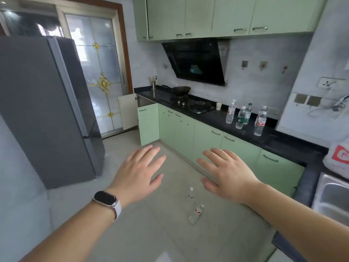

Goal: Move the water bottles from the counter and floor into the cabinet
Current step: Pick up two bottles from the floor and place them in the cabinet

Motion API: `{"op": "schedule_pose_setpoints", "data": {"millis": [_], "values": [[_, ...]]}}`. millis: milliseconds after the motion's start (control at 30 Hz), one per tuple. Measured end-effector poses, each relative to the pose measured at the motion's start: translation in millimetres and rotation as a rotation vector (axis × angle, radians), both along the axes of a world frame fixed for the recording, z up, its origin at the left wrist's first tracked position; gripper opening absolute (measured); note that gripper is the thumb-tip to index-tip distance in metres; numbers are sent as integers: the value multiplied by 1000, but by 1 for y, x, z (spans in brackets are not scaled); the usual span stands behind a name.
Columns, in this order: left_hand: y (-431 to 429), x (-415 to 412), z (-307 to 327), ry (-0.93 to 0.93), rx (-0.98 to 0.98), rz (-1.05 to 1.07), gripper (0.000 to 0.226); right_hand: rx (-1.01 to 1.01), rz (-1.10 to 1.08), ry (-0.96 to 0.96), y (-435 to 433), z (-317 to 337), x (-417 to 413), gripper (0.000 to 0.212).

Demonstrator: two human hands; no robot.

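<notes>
Several clear water bottles stand on the black counter (211, 118) at the right: one with a red label (230, 112), two with green labels (240, 118) (247, 114), and red-labelled ones (260, 121) further right. Two more bottles are on the floor: one upright (191, 193), one lying on its side (196, 214). My left hand (139, 173) and my right hand (226, 174) hover palm down over the floor, fingers spread, holding nothing. A green lower cabinet door (148, 123) at the far end of the counter stands open.
A grey fridge (47, 110) stands at the left. On the counter are a gas hob with a wok (181, 90), a paper cup (218, 106), a plastic bag (338, 157) and a steel sink (332, 193). A glass door (102, 76) is behind.
</notes>
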State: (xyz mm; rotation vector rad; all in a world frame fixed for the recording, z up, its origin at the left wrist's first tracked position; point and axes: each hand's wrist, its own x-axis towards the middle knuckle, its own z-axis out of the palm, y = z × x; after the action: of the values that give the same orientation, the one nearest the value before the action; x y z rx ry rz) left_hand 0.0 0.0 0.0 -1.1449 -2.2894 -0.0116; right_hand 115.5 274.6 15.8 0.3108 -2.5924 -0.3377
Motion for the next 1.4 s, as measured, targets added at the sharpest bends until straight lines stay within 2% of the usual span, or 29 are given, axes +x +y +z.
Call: {"op": "schedule_pose_setpoints", "data": {"millis": [267,500,800,1067,1400], "values": [[-46,-110,-20,7,-24,-34,51,-23,-37,-35,-53,-14,-101,56],[-34,-174,-31,-38,8,-93,50,-41,-52,-66,-52,-22,-158,56],[38,-266,-54,-25,-12,-116,50,-56,-59,-105,16,-46,-267,58],[138,-380,-49,-46,-105,-112,51,-156,-38,-96,112,-58,-379,57],[252,-463,-47,-50,-82,-183,50,-204,-113,-106,213,-69,-443,58]]}}
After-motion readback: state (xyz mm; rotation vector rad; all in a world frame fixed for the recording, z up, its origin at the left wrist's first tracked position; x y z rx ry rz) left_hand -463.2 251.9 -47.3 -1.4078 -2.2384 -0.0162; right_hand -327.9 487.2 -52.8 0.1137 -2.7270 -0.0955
